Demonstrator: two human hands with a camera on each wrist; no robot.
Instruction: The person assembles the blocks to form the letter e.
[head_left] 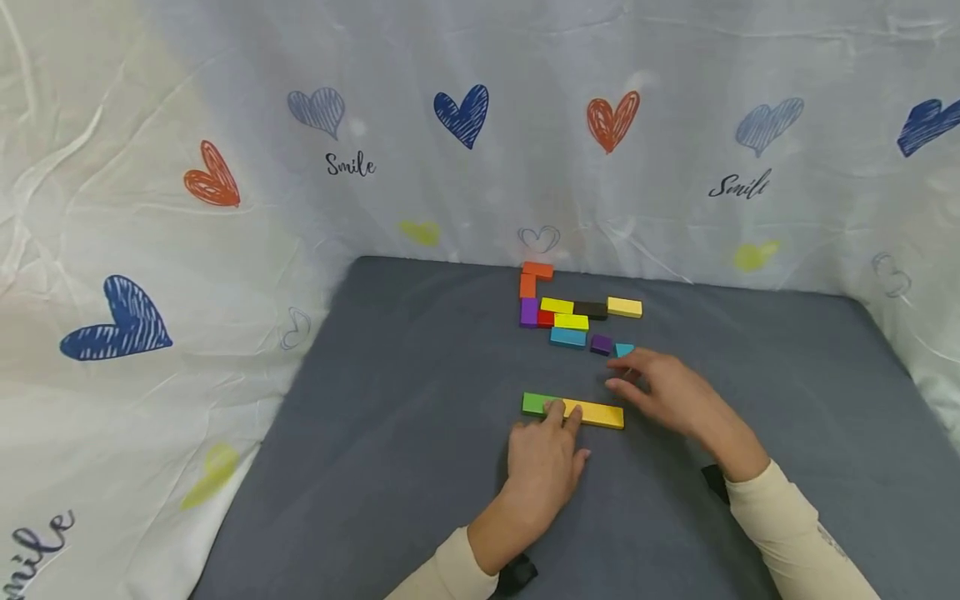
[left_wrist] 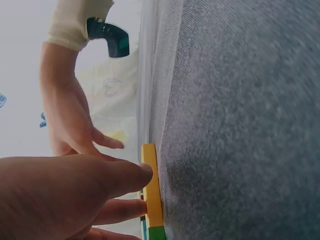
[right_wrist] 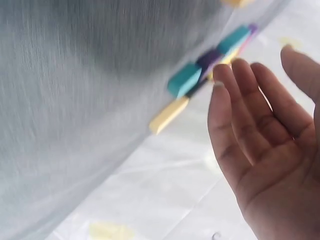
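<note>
My left hand point(head_left: 542, 467) reaches over a green block point(head_left: 533, 403) and a long yellow block point(head_left: 600, 415) that lie end to end in a row. Its extended fingertips rest on the two blocks, near where they meet. In the left wrist view the thumb lies along the yellow block point(left_wrist: 152, 192). My right hand point(head_left: 667, 392) hovers to the right, fingers loosely bent and nothing between them. Nearest to its fingertips is a small teal block point(head_left: 624, 350), partly covered by the hand. In the right wrist view the palm point(right_wrist: 280, 175) shows bare.
Behind the row sits a cluster: orange blocks point(head_left: 537, 270), purple point(head_left: 528, 312), red point(head_left: 545, 319), bright yellow point(head_left: 572, 322), black point(head_left: 590, 311), pale yellow point(head_left: 625, 307), blue point(head_left: 567, 337) and dark purple point(head_left: 601, 344). A grey cloth point(head_left: 390, 417) covers the table; a white printed curtain point(head_left: 525, 192) hangs behind.
</note>
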